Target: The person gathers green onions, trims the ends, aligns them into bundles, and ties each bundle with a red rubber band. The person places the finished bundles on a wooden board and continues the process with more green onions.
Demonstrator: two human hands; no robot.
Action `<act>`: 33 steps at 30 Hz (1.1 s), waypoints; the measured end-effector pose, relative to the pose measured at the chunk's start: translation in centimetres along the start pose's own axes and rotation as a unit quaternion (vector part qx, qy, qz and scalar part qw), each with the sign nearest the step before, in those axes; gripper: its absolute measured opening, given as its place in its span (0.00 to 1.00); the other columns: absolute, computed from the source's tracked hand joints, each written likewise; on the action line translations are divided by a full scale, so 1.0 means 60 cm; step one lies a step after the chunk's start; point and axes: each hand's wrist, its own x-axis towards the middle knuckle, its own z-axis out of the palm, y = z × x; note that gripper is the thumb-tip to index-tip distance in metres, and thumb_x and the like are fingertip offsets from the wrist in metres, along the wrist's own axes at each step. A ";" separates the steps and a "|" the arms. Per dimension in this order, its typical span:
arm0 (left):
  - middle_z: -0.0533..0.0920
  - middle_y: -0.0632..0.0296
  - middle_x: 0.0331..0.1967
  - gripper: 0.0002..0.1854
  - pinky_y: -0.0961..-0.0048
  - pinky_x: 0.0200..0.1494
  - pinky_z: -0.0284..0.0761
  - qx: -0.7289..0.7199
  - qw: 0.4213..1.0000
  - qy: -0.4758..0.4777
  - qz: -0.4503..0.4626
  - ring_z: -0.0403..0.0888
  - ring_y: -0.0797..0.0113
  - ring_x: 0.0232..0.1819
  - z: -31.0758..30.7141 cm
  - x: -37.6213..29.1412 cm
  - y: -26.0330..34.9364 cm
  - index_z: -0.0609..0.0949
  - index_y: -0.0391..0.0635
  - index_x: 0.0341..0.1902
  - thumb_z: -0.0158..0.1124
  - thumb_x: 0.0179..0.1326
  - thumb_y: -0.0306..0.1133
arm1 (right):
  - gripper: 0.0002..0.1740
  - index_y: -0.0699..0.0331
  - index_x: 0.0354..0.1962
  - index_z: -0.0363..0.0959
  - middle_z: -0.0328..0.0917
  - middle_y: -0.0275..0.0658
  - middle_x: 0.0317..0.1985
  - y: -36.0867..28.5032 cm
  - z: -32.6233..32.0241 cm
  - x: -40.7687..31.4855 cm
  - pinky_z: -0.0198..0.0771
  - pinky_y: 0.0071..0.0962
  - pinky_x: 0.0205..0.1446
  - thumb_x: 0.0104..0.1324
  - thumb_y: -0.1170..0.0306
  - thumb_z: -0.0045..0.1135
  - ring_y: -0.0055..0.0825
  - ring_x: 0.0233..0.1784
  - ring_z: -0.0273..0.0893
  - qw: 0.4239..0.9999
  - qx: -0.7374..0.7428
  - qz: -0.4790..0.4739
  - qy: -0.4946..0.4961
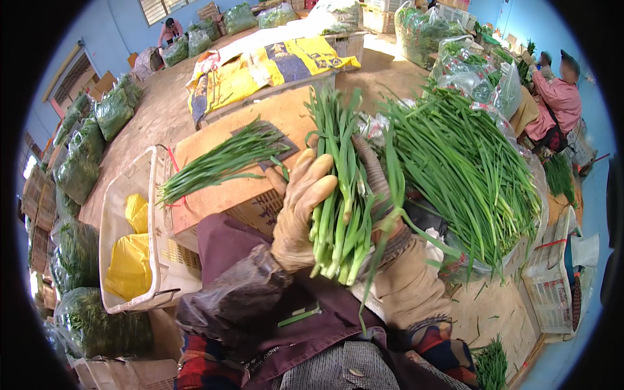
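My left hand (304,204), in a tan rubber glove, is closed around a bunch of long green leafy stalks (343,195), pale cut ends towards me. Behind and to the right of the bunch is my right hand (390,224), mostly hidden by leaves; its grip cannot be made out. A smaller bundle of green stalks (219,161) lies on the orange board (195,204), partly over a dark flat blade (285,151) with a wooden handle. A large heap of the same greens (468,170) lies on clear plastic at the right. Cut pieces rest on my dark apron (336,312).
A white plastic crate (156,243) with yellow bags stands at the left, another crate (548,287) at the right. Beyond the board is a yellow and blue sheet (263,68). Filled bags (78,165) line the left wall. People sit at the right and far left.
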 end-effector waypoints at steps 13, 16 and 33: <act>0.80 0.61 0.57 0.28 0.63 0.62 0.75 -0.568 0.527 0.088 -0.626 0.80 0.66 0.55 -0.033 -0.156 -0.016 0.75 0.45 0.62 0.59 0.68 0.53 | 0.22 0.70 0.40 0.80 0.83 0.39 0.34 0.070 -0.042 -0.037 0.77 0.27 0.41 0.56 0.61 0.70 0.27 0.34 0.81 0.878 -0.403 0.246 0.082; 0.82 0.61 0.54 0.20 0.62 0.61 0.76 -0.616 0.461 0.068 -0.635 0.81 0.65 0.54 -0.017 -0.170 -0.019 0.79 0.44 0.58 0.65 0.66 0.39 | 0.35 0.73 0.49 0.75 0.83 0.49 0.39 0.085 -0.051 -0.038 0.77 0.36 0.48 0.56 0.50 0.66 0.41 0.43 0.83 0.792 -0.543 0.260 0.100; 0.81 0.51 0.53 0.35 0.59 0.57 0.79 -0.650 0.429 0.016 -0.627 0.82 0.60 0.51 0.066 -0.131 0.008 0.69 0.40 0.68 0.64 0.60 0.45 | 0.26 0.63 0.38 0.80 0.79 0.43 0.37 -0.087 -0.151 -0.160 0.63 0.38 0.58 0.60 0.47 0.58 0.38 0.47 0.74 0.228 -0.966 0.001 -0.124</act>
